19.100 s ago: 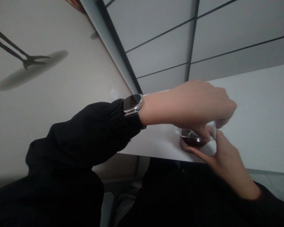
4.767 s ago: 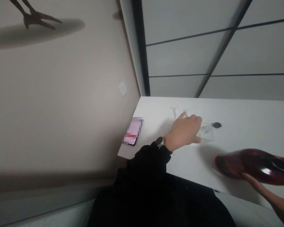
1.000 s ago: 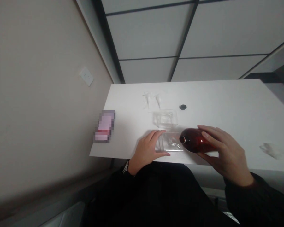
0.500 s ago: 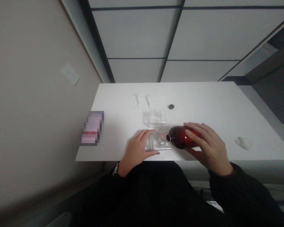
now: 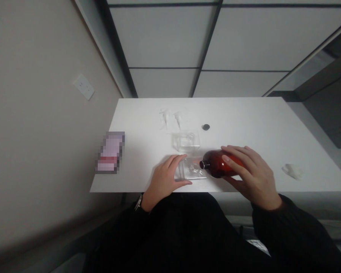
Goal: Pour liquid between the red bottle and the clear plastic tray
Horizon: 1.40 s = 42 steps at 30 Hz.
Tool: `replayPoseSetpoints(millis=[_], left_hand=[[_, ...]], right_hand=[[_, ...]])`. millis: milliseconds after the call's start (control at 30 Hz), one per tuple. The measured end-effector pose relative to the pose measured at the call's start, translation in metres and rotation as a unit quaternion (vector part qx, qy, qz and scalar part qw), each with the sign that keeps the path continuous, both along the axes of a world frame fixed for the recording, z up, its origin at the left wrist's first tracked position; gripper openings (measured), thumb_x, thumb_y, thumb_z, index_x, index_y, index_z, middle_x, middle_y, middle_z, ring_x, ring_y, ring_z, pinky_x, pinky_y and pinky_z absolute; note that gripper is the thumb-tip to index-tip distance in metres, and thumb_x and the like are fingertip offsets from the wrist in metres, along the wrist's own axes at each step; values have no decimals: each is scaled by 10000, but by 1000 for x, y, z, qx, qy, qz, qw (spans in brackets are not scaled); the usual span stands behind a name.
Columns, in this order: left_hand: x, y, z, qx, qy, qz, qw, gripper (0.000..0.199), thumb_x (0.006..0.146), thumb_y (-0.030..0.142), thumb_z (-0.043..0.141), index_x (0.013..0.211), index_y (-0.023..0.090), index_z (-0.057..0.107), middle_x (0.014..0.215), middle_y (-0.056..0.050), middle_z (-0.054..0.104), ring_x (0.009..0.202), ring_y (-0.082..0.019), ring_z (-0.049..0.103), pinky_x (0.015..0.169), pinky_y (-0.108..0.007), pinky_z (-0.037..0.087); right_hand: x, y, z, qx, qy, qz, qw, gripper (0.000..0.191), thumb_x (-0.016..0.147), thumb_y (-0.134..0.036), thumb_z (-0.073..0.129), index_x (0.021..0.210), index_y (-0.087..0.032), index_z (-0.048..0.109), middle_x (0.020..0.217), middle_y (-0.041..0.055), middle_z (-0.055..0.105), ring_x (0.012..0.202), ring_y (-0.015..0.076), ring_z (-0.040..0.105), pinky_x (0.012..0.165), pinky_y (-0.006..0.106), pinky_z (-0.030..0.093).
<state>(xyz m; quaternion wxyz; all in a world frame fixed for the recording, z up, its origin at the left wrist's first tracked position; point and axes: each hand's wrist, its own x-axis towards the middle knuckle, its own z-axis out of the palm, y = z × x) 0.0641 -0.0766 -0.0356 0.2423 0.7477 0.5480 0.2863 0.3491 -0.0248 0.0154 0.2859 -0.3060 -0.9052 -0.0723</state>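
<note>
Dark red bottle [image 5: 220,163] is over the near part of the white table [image 5: 250,121], at the right end of the front clear container [image 5: 191,175]. Bottle lies over sideways, neck pointing left, base end toward the right hand [image 5: 254,172]. Long axis runs roughly along the table's long edge. Open mouth overlaps the container's right end in view; height gap and exact slope can't be told. Right hand grasps the bottle body, fingers across the far side, thumb on top; its hidden underside can't be checked. Left hand [image 5: 163,178] grips the front clear container from the left, fingers at far edge, thumb at near edge.

Rear clear container [image 5: 189,141] sits just behind the front one. Dark disc [image 5: 206,127] behind and right of it; two thin whitish pieces [image 5: 178,118] behind and left. Pixelated phone [image 5: 110,152] at table's left edge, crumpled pale piece [image 5: 293,171] at far right. Watch [image 5: 139,202] on left wrist.

Versus half a second ago: bottle direction and both grips look the same. Versus 4.8 s ago: left hand was reaching over the clear containers, bottle held well apart to the right; now bottle and front container are together.
</note>
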Motion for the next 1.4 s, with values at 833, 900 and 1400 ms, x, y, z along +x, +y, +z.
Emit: replayPoseSetpoints(millis=[833, 900, 1400], left_hand=[[1, 0, 0, 1, 4, 2, 1000, 851, 770, 457, 919, 1477, 266, 486, 1400, -103, 652, 1274, -314, 665, 1066, -486, 576], [1, 0, 0, 2, 3, 2, 1000, 853, 769, 454, 921, 1477, 271, 482, 1401, -103, 651, 1276, -313, 664, 1067, -486, 575], [0, 0, -2, 14, 9, 3, 1000, 858, 751, 429, 936, 1464, 249, 493, 1397, -114, 659, 1278, -321, 667, 1057, -490, 587]], right_hand=[[-1, -1, 6, 2, -18, 3, 1000, 896, 873, -83, 770, 1619, -366, 362, 1495, 148, 649, 1320, 378, 645, 1042, 662, 550], [0, -1, 6, -3, -14, 3, 1000, 886, 873, -82, 768, 1610, -375, 372, 1505, 139, 644, 1325, 372, 643, 1050, 660, 545], [0, 0, 11, 39, -32, 4, 999, 829, 862, -75, 788, 1579, -272, 422, 1420, 208, 686, 1299, 384, 660, 1021, 646, 567]])
